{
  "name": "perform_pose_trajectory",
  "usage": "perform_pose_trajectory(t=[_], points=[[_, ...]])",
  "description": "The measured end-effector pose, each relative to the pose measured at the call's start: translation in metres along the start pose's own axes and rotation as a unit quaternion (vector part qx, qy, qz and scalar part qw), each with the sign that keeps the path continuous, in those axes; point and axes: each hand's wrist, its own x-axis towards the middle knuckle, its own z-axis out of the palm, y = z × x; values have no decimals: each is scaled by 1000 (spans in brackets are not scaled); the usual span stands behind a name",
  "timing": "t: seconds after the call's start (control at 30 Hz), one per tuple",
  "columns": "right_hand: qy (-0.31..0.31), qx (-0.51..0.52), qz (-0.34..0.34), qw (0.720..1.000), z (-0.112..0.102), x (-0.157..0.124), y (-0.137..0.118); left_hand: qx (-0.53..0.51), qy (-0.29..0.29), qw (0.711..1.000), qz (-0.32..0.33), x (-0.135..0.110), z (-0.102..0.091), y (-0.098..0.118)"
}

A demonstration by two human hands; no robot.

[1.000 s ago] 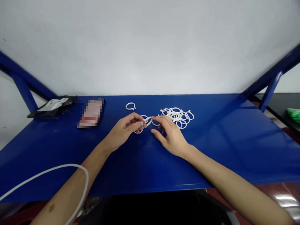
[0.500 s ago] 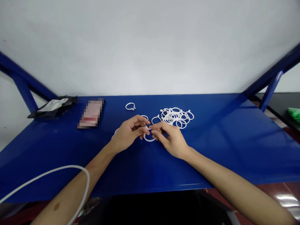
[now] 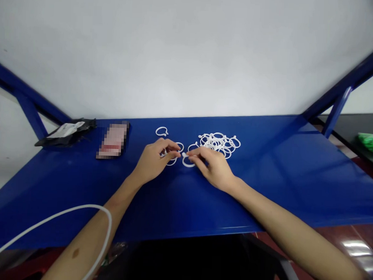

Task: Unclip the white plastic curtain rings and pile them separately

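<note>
Over the blue table (image 3: 264,179), left hand (image 3: 152,163) fingers pinch a white ring (image 3: 172,162), right hand (image 3: 215,168) fingers a second ring (image 3: 187,163).

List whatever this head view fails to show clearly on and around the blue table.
Head view:
- Pink flat thing: blurred into blocks; unidentifiable.
- Two rings at the left hand and right hand: fingers cover parts; grip cannot be told.
- Ring pile: tangled, too small to count.
- White tube: cut off by left and bottom edges.
- Green thing: cut off by right edge.
</note>
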Motion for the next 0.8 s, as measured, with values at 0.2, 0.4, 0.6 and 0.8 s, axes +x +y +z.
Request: perform_pose_trajectory(t=[0.2,0.4,0.6,0.8], points=[[149,-160,11,976,-22,10,30,162,15,986,42,2,-19,-15],[138,-257,59,955,-29,11,46,238,-85,966,63,-2,-17,-25],[130,-257,13,958,-19,8,31,243,-68,964,79,-2,-10,-26],[2,-115,-18,993,1,-1,7,123,-2,989,83,-1,-11,-6]])
